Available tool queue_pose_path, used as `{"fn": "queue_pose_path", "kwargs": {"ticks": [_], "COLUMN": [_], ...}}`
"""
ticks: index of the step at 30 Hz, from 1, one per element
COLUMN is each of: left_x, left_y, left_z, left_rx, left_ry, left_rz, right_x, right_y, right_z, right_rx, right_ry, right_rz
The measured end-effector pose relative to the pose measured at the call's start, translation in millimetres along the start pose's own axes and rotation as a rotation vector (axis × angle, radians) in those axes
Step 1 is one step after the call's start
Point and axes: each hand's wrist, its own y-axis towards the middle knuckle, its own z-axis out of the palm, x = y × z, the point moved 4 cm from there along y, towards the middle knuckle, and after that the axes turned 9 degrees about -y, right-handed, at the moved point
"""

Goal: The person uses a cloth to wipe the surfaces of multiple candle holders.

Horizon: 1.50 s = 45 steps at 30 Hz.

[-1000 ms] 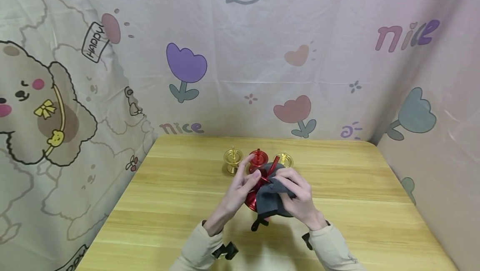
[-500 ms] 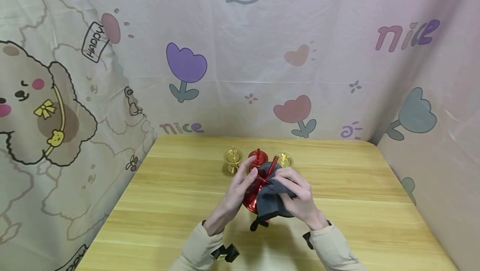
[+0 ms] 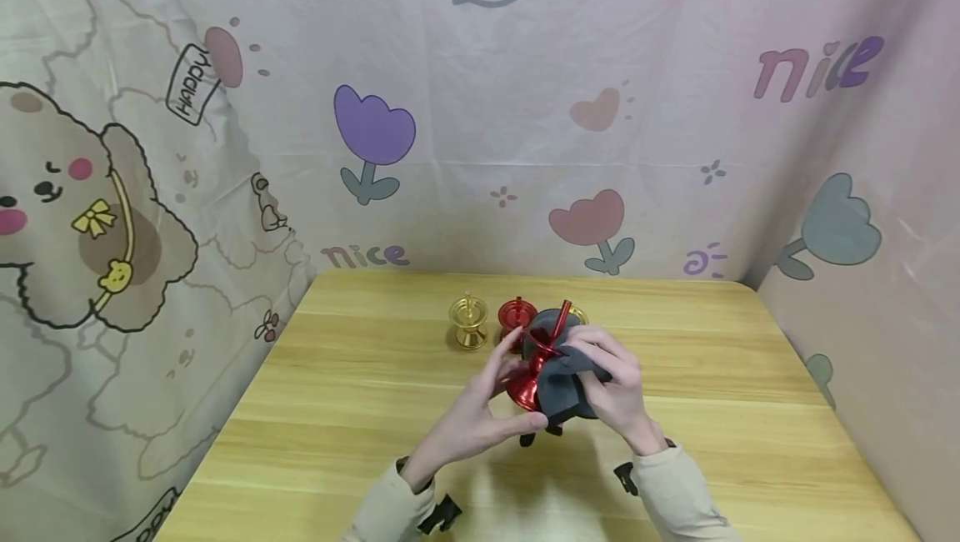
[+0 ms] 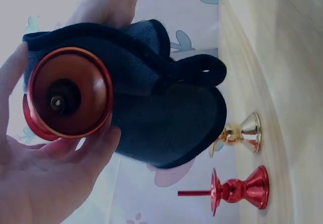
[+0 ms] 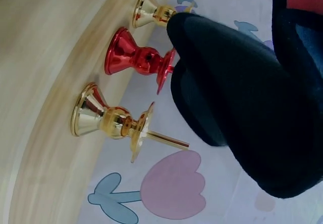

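Note:
A red metal candlestick [image 3: 522, 392] is held up off the table, tilted, its spike pointing up and away. My right hand [image 3: 618, 375] pinches a dark grey cloth [image 3: 558, 388] folded around the candlestick's dish and stem. Around the base, my left hand [image 3: 468, 425] has its thumb and fingers spread, with fingers touching the base's side. The left wrist view looks straight into the hollow base [image 4: 91, 88], the cloth [image 4: 161, 123] behind it and its loop hanging out. In the right wrist view, the cloth [image 5: 242, 88] hides my right fingers and most of the candlestick.
Behind my hands, a gold candlestick [image 3: 471, 325], a red one [image 3: 516, 313] and another gold one [image 5: 116, 120] stand upright in a row on the wooden table [image 3: 337, 383]. A printed curtain [image 3: 480, 108] hangs behind the table.
My left thumb has come away from near the stem and spread down toward the base. Both hands, the cloth and the candlestick have shifted slightly right, hiding more of the right gold candlestick.

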Motion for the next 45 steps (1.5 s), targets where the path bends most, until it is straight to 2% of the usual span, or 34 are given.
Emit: {"fn": "queue_pose_path", "kwargs": {"ticks": [4,6,9,15,18,21,23,26,28,31,35,39,42,45], "left_x": [-3.2,-4.7,-6.1,-6.7,-7.1,-8.2,-9.2,-10.7,-11.8,-13.4,-15.7,-17.6,-18.2,-16.8], "left_y": [-1.0,-1.5,-1.5,-0.9,-1.2,-1.6,-1.5,-1.7,-1.8,-2.3,-3.4,-4.3,-4.3,-4.2], "left_z": [4.4,5.6,7.0,7.9,7.7,7.3,7.1,6.8,6.7,6.8,7.0,7.3,7.0,6.2], "left_rx": [0.0,-0.023,-0.052,-0.133,-0.176,-0.214,-0.231,-0.241,-0.239,-0.255,-0.294,-0.301,-0.286,-0.251], "left_ry": [-0.022,-0.034,-0.061,-0.08,-0.053,-0.018,-0.005,0.004,0.021,0.12,0.277,0.322,0.288,0.187], "left_rz": [0.06,0.074,0.089,0.134,0.146,0.15,0.156,0.184,0.209,0.256,0.318,0.336,0.337,0.33], "right_x": [0.0,1.1,2.6,2.6,2.5,3.0,3.7,5.8,7.5,9.5,11.2,13.6,13.3,9.1], "right_y": [1.1,1.3,-1.3,-14.4,-18.9,-21.6,-21.9,-20.7,-19.9,-19.0,-15.7,-11.6,-11.4,-14.3], "right_z": [-0.1,0.5,1.7,8.2,11.2,12.5,12.8,14.1,14.9,15.6,16.4,17.9,18.0,15.7], "right_rx": [0.017,0.014,-0.009,-0.067,-0.097,-0.109,-0.101,-0.054,-0.02,0.02,0.071,0.092,0.07,0.028], "right_ry": [0.007,0.002,0.001,0.067,0.098,0.094,0.077,0.074,0.08,0.074,-0.041,-0.153,-0.144,-0.043], "right_rz": [0.022,0.074,0.261,0.782,0.94,1.014,1.01,0.925,0.832,0.678,0.477,0.319,0.313,0.431]}}
